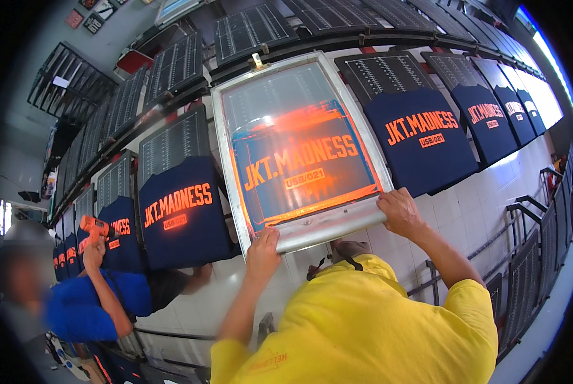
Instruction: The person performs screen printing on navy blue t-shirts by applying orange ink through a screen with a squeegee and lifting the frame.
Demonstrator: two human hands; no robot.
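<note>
A screen printing frame (223, 160) with silver metal sides lies over a navy shirt in front of me. Orange ink is smeared across its mesh, and orange lettering shows in the middle. My left hand (263, 253) is closed on the near left corner of the frame. At the near right corner, my right hand (398, 212) grips the frame's edge, with its fingers curled over the metal. Most of the shirt beneath is hidden by the mesh and ink.
Printed navy shirts (421, 137) lie on black boards to the right, with another printed shirt (183, 214) at left. A co-worker in blue (101, 301) holds an orange heat gun (98, 227). More black boards (251, 31) line the far side. Metal rails (433, 278) stand at lower right.
</note>
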